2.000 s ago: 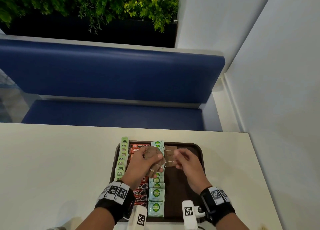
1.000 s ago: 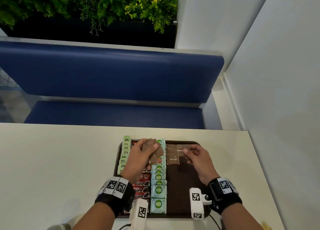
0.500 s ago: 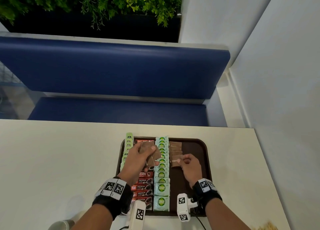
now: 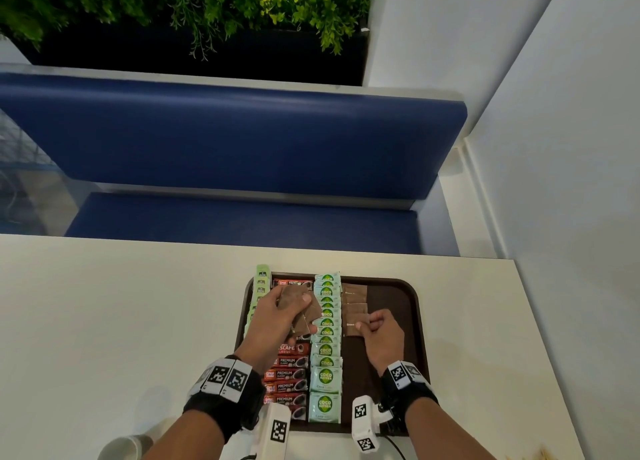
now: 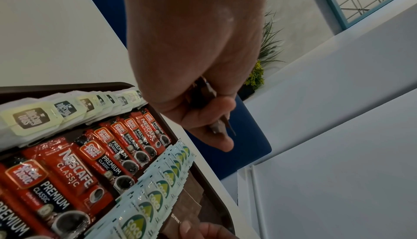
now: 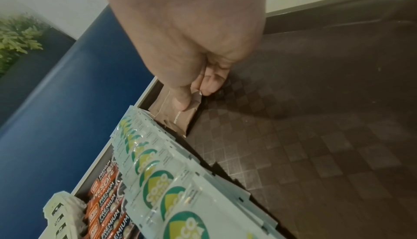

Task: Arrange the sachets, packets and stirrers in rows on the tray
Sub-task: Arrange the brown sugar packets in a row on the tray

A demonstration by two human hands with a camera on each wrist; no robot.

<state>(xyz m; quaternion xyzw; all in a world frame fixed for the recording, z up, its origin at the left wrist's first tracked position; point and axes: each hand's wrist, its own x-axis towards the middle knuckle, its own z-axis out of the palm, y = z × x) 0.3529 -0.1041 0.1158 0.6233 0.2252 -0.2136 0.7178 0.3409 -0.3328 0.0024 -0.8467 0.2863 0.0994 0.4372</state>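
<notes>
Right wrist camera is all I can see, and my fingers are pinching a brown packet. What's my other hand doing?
Observer: Your left hand holds a fan of spare brown sachets above the red coffee packets.
Operator: Is the brown row long yet?
Observer: No. The brown row ends at the last brown sachet, which your right hand pinches, roughly halfway down the tray.
</notes>
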